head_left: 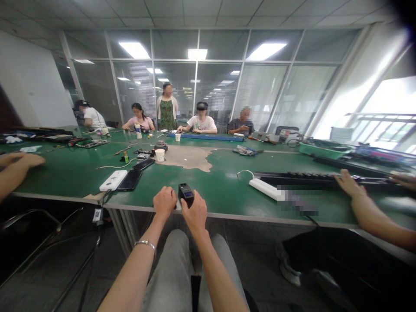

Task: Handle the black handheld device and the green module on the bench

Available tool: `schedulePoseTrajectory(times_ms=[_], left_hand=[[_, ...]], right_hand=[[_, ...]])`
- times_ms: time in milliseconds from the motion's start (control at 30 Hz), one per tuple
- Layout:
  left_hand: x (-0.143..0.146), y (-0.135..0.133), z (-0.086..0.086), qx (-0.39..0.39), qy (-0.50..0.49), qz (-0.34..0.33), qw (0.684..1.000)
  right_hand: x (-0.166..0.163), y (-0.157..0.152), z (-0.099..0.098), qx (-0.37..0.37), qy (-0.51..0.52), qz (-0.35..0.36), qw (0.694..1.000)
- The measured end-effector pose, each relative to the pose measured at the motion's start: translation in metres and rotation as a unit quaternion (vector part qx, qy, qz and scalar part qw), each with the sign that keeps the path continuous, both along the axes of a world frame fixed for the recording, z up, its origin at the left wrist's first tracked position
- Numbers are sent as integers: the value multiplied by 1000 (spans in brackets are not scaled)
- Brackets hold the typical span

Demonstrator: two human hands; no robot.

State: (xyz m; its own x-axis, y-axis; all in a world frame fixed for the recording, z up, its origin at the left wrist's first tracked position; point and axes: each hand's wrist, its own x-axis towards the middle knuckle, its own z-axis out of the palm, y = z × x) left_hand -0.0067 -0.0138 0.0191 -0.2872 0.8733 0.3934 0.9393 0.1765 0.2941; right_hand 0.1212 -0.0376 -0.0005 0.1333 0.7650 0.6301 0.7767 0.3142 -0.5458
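Note:
My right hand (pixel 196 212) is wrapped round a small black handheld device (pixel 186 195) with a little screen on its face. The device stands tilted at the near edge of the green table (pixel 224 190). Just left of it, my left hand (pixel 164 202) rests closed on the same edge, its fingers curled under. Whatever that hand may hold is hidden. A silver bracelet (pixel 146 243) sits on my left wrist.
Left of my hands lie a white power bank (pixel 113 180) and black phones (pixel 130 179); a paper cup (pixel 160 154) stands beyond. On the right are a white power strip (pixel 264 189), a long black rail (pixel 292 178) and a neighbour's hand (pixel 350 184). Several people sit opposite.

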Motion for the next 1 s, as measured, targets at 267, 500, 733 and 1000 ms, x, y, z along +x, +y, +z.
schedulePoseTrajectory(times_ms=[267, 500, 733, 1000], left_hand=[[0, 0, 0, -1, 6, 3, 1000], [-1, 2, -3, -1, -3, -3, 1000], [-2, 1, -2, 2, -5, -3, 1000], [1, -1, 1, 1, -3, 3, 1000]], right_hand=[[0, 0, 2, 1, 8, 3, 1000], [-1, 0, 11, 3, 26, 4, 1000], [-1, 7, 34, 33, 49, 7, 998], [30, 18, 44, 49, 108, -20, 993]])
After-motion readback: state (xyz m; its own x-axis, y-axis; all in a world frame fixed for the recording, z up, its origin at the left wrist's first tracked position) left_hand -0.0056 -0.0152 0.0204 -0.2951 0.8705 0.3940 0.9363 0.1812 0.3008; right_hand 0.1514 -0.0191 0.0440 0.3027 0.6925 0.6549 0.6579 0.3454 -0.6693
